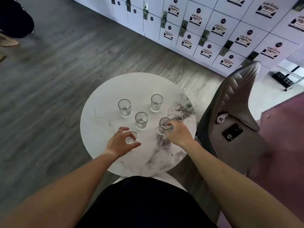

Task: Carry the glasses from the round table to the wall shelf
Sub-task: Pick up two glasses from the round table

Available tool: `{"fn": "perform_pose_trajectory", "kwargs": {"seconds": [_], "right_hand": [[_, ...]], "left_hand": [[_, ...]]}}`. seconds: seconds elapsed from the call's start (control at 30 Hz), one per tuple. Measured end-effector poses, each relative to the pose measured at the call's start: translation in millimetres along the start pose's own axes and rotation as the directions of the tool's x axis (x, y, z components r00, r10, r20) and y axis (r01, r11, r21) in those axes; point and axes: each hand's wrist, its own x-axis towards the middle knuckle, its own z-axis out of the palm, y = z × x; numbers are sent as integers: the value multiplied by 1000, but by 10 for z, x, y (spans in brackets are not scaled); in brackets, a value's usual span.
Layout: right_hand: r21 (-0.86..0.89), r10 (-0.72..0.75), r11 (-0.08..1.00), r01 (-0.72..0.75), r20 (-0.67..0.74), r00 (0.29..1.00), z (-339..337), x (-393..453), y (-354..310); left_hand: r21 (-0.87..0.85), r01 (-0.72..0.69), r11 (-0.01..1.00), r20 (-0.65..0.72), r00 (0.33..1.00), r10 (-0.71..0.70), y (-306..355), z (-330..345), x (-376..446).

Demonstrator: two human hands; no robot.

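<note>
Several clear short glasses stand on the round white marble table (105,122). My left hand (120,143), with a ring on one finger, wraps around the nearest glass (132,138) at the table's front. My right hand (176,131) grips the front right glass (163,125) from its right side. Three more glasses stand free: one in the middle (141,120), one at the back left (124,107), one at the back right (156,102). Both held glasses still rest on the tabletop.
A grey padded chair (236,96) stands right of the table with a black phone (232,132) and a small white case (221,119) on its seat. White lockers (197,30) line the far wall. A person's dark clothing (14,17) shows at the top left on the grey wood floor.
</note>
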Motion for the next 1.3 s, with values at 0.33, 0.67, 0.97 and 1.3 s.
{"fn": "perform_pose_trajectory", "kwargs": {"seconds": [0.33,0.67,0.97,1.3], "right_hand": [[-248,-73,963,104,132,989,72,281,222],[-199,-482,839,506,159,861,137,437,351],[-13,-711,625,780,403,577,614,157,-537],[69,-858,347,935,427,286,1114,-313,-2643]], "left_hand": [[-47,151,987,-60,986,-154,46,235,-82],[-155,354,922,-197,904,-380,213,445,-441],[-261,516,816,-406,708,-578,-129,180,-1288],[-401,527,750,-644,420,-639,-929,-1222,-2339]]}}
